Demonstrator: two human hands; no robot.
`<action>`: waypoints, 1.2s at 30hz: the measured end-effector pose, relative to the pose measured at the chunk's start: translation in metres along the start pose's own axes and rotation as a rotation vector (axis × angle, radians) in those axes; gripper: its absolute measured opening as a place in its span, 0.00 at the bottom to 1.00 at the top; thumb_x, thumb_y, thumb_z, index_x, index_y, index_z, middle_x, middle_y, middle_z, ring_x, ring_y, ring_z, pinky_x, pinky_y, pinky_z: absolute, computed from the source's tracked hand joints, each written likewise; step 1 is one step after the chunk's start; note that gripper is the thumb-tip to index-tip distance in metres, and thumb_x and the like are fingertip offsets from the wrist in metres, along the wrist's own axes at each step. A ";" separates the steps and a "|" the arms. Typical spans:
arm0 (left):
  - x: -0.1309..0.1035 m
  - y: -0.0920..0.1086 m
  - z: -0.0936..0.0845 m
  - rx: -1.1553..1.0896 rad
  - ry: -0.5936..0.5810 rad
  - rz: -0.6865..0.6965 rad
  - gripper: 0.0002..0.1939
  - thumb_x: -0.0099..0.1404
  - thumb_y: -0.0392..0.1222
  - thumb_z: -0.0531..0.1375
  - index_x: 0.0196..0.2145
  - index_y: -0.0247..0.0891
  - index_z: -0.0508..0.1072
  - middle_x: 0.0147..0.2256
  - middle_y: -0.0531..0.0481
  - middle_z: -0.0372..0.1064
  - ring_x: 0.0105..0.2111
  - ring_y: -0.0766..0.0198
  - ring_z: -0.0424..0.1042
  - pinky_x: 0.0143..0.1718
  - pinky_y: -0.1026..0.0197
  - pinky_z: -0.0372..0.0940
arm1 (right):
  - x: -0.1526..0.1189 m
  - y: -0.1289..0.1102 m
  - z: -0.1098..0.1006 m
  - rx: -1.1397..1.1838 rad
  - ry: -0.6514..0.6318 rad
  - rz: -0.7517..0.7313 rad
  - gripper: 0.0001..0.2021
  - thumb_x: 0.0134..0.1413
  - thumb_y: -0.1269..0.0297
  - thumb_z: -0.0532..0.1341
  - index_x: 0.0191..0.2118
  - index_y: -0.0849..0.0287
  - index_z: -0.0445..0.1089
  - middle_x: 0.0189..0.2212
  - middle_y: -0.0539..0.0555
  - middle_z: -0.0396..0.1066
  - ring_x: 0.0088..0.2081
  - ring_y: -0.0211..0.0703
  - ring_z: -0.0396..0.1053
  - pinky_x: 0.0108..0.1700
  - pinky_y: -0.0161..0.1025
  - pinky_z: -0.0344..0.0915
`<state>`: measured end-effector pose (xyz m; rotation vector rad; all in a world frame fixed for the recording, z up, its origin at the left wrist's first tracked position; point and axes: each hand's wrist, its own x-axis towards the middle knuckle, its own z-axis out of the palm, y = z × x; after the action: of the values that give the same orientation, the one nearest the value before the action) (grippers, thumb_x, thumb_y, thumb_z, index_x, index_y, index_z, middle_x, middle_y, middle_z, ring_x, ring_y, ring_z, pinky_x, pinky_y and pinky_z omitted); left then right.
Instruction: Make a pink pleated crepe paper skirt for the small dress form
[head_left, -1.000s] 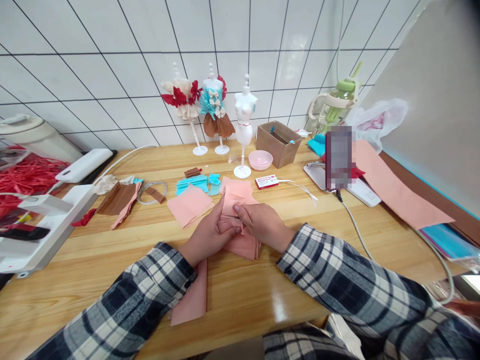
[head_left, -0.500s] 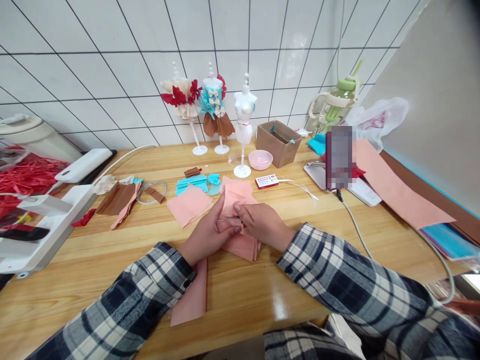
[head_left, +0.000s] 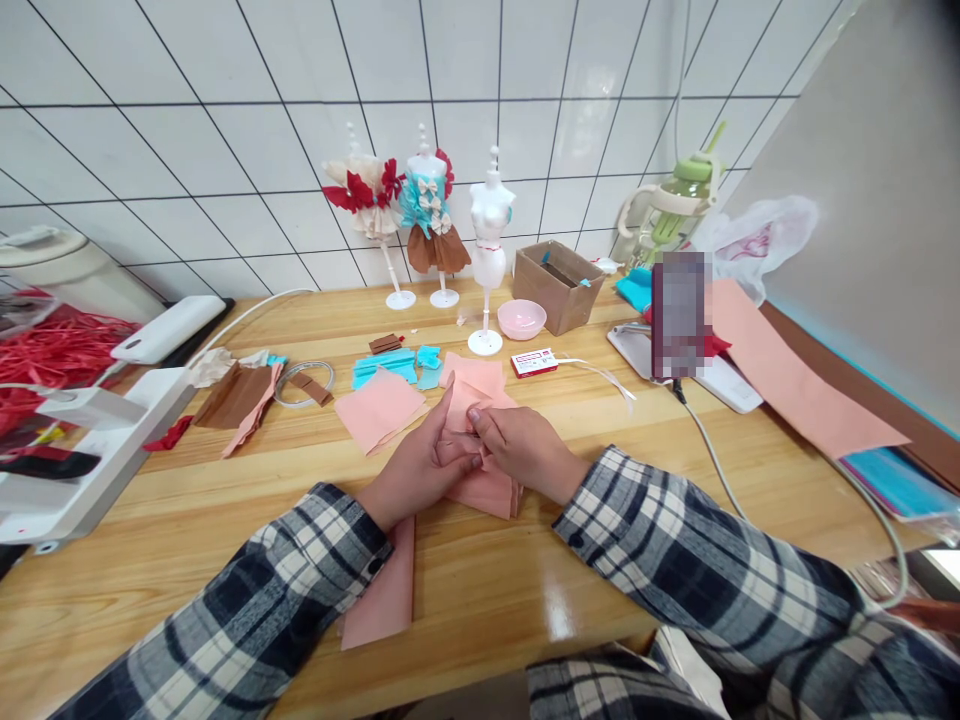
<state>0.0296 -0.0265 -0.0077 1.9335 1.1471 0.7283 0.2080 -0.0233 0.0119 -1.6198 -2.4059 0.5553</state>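
My left hand [head_left: 416,465] and my right hand [head_left: 529,455] meet over a stack of pink crepe paper [head_left: 487,492] at the middle of the table. The fingers of both are closed, pinching pink paper between them; the pinched part is mostly hidden. More pink paper [head_left: 476,375] shows just beyond my fingertips. To the left lies a separate stack of pink squares [head_left: 377,410]. A long pink strip [head_left: 386,595] runs out from under my left wrist.
Two dressed mini mannequins [head_left: 431,215] and a bare white one [head_left: 489,230] stand at the back. Near them are a pink bowl [head_left: 521,320], a cardboard box [head_left: 562,295] and a small red-white box [head_left: 535,363]. A phone [head_left: 679,315] stands at right, a power strip [head_left: 112,450] at left.
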 end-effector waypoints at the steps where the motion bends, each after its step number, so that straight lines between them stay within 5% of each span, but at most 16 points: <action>1: 0.000 -0.001 0.000 -0.004 -0.006 0.006 0.44 0.59 0.52 0.63 0.67 0.37 0.50 0.59 0.43 0.66 0.58 0.48 0.65 0.59 0.50 0.60 | 0.000 0.000 0.000 -0.001 -0.002 0.000 0.26 0.71 0.57 0.39 0.35 0.58 0.72 0.33 0.55 0.77 0.36 0.42 0.73 0.34 0.36 0.58; 6: 0.001 -0.002 0.000 0.006 -0.011 0.011 0.41 0.58 0.50 0.64 0.65 0.36 0.54 0.63 0.40 0.59 0.60 0.46 0.63 0.59 0.48 0.59 | 0.000 -0.001 0.000 -0.022 0.005 0.002 0.26 0.71 0.56 0.38 0.36 0.58 0.71 0.34 0.56 0.78 0.36 0.44 0.74 0.33 0.37 0.58; 16: 0.001 0.001 0.001 0.017 -0.034 0.011 0.39 0.59 0.49 0.63 0.64 0.38 0.55 0.57 0.42 0.67 0.56 0.47 0.67 0.57 0.47 0.61 | 0.000 0.000 0.003 -0.025 0.005 -0.011 0.26 0.71 0.56 0.38 0.35 0.57 0.71 0.33 0.54 0.77 0.34 0.42 0.72 0.31 0.37 0.54; 36: 0.001 -0.004 0.002 0.021 -0.023 -0.016 0.36 0.57 0.49 0.64 0.60 0.35 0.59 0.59 0.38 0.64 0.57 0.47 0.66 0.57 0.47 0.61 | 0.000 0.002 0.002 0.003 0.015 -0.011 0.25 0.71 0.56 0.40 0.36 0.57 0.72 0.33 0.54 0.77 0.34 0.41 0.71 0.32 0.36 0.54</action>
<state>0.0295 -0.0247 -0.0117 1.9433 1.1596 0.6854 0.2086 -0.0227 0.0091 -1.6024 -2.4013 0.5424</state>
